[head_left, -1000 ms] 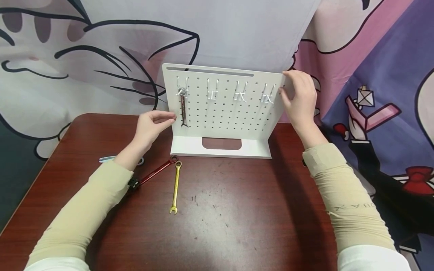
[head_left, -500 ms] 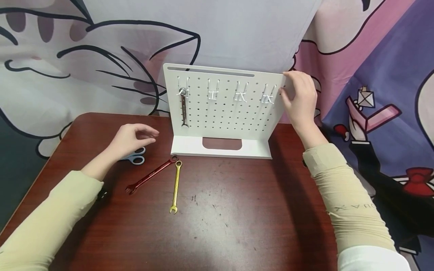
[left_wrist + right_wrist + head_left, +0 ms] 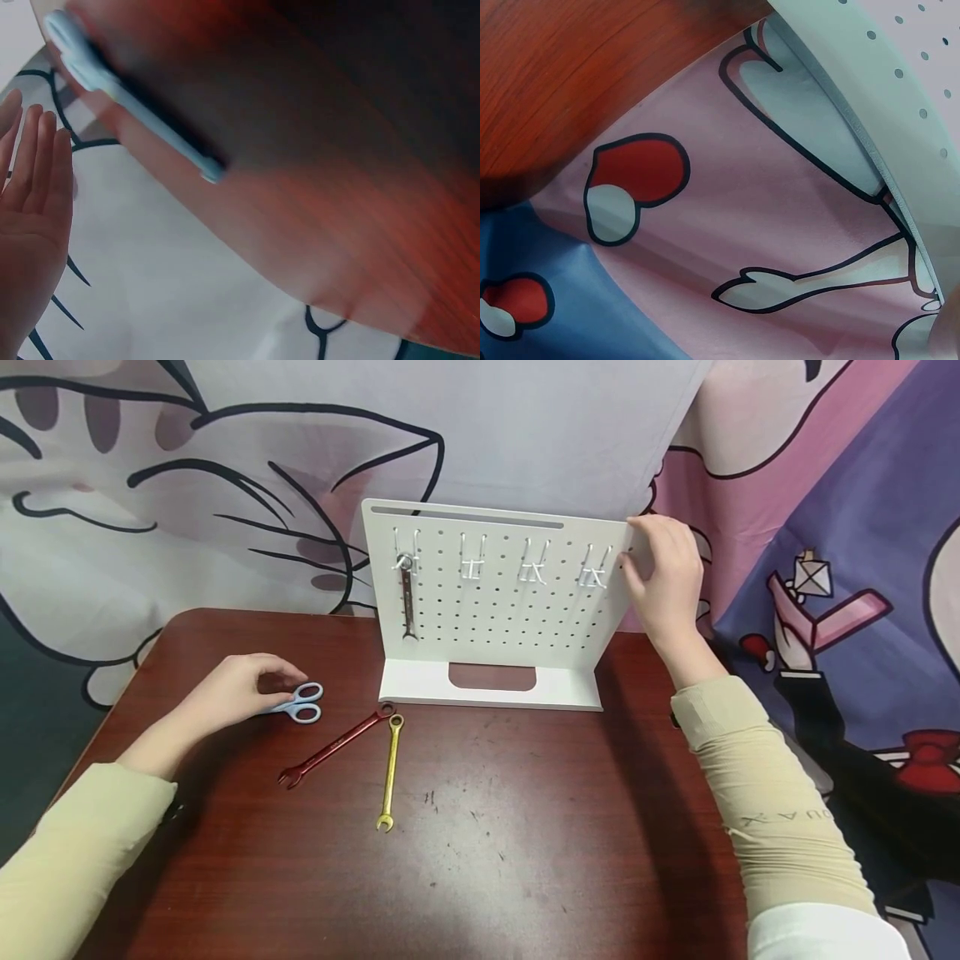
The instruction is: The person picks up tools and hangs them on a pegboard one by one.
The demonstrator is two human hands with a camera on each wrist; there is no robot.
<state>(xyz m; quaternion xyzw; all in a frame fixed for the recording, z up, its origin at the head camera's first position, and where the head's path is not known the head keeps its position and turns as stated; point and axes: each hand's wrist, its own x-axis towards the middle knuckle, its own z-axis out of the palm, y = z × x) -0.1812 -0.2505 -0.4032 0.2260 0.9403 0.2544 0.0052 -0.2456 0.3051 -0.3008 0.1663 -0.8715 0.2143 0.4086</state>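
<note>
My left hand [image 3: 228, 693] hovers over light blue scissors [image 3: 294, 704] on the table's left side, fingers bent loosely. In the left wrist view the scissors [image 3: 154, 120] lie apart from the hand [image 3: 37, 217]; in the head view the hand covers their blades. My right hand [image 3: 667, 572] holds the upper right edge of a white pegboard [image 3: 495, 614], thumb at its front. A small silver wrench [image 3: 408, 606] hangs from the board's leftmost hook. In front of the board lie a red wrench [image 3: 333, 748] and a yellow wrench [image 3: 389, 772], their ring ends close together.
Three white double hooks, including the middle-left hook [image 3: 472, 568], carry nothing. The board's base [image 3: 562, 689] stands on the brown table [image 3: 510, 860]. A printed cloth [image 3: 540, 435] hangs close behind the table.
My left hand has moved from beside the pegboard's left edge down and left to the scissors, uncovering the red wrench. My right hand has stayed on the board.
</note>
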